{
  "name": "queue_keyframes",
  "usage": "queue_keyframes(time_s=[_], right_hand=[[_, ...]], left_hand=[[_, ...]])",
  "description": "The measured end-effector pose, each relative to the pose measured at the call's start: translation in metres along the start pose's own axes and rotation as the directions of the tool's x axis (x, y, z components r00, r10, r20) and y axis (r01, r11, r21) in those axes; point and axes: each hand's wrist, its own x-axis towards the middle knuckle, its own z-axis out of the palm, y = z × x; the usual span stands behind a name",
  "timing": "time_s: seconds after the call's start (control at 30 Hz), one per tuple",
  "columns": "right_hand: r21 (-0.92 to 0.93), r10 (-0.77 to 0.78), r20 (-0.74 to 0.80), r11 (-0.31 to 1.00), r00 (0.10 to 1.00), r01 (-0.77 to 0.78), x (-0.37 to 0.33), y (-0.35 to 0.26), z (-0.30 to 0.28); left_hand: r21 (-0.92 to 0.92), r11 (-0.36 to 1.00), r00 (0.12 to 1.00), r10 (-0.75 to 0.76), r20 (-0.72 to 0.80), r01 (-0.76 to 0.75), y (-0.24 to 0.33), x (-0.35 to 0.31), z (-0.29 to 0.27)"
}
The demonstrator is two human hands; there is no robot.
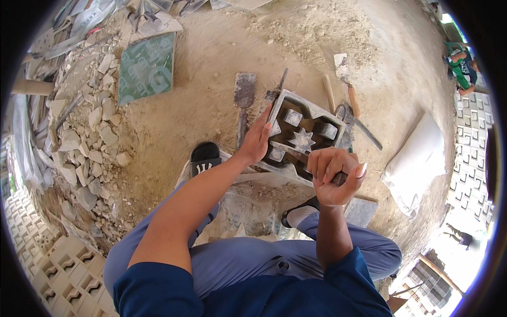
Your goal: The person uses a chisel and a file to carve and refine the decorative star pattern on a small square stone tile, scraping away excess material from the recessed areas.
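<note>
On the ground between my feet lies a grey block mould (302, 140), tilted slightly, with a star-shaped core in the middle and squarish cores around it. My left hand (256, 140) rests flat along the mould's left edge, fingers stretched out. Above its near right corner, my right hand (332, 177) is closed around a dark handle (340, 178), of which only the end shows; the rest is hidden by the fist. Dark dust lies in the mould's hollows.
A flat scraper (244, 91) lies left of the mould; a wooden-handled trowel (353, 101) and a wooden handle (328, 93) lie right. Farther out are a white sack (414, 164), a green board (147, 68) and stone rubble (95, 116). A person (465, 66) sits at far right.
</note>
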Motion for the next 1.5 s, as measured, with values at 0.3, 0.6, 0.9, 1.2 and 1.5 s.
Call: queue_keyframes(time_s=[0.3,0.6,0.9,1.2,1.5], right_hand=[[0.081,0.051,-0.042,0.996,0.998,-0.048,-0.001,0.023,-0.002],[0.057,0.034,0.003,0.998,0.999,-0.035,-0.008,0.045,-0.019],[-0.423,0.026,-0.053,0.905,0.998,-0.046,-0.001,0.042,-0.004],[-0.383,0.159,0.033,0.914,0.987,-0.134,0.002,0.04,-0.006],[-0.483,0.215,0.127,0.866,0.968,-0.129,0.007,0.019,0.007]], left_hand=[[-0.166,0.986,0.997,0.005,0.076,0.007,-0.004,0.004,0.001],[-0.212,0.975,0.994,-0.041,0.103,0.063,-0.006,0.006,0.001],[-0.258,0.964,0.992,-0.037,0.122,0.067,-0.003,0.008,-0.002],[-0.256,0.964,0.995,-0.047,0.09,0.069,-0.015,0.0,0.0],[-0.355,0.929,0.993,-0.077,0.09,0.104,-0.016,-0.003,0.001]])
